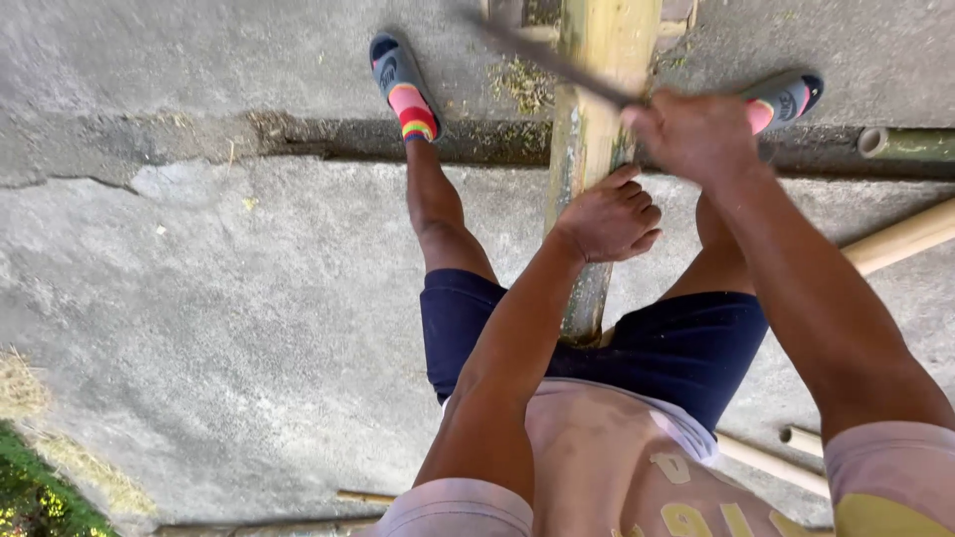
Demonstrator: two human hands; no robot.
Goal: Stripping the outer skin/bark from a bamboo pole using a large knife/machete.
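A thick greenish-yellow bamboo pole (595, 99) runs between my legs, away from me over the concrete. My left hand (612, 217) grips the pole from the left side, fingers curled around it. My right hand (693, 129) is closed on the handle of a long dark blade (542, 55), blurred by motion, which crosses the pole at a slant just beyond my left hand. Shavings (519, 82) lie beside the pole. My feet in grey sandals (400, 85) stand on either side.
A dark groove (328, 134) crosses the concrete ground (199, 298). More bamboo poles lie at the right (900, 239), (910, 144) and near my right hip (771, 462). Grass (35, 492) edges the lower left corner.
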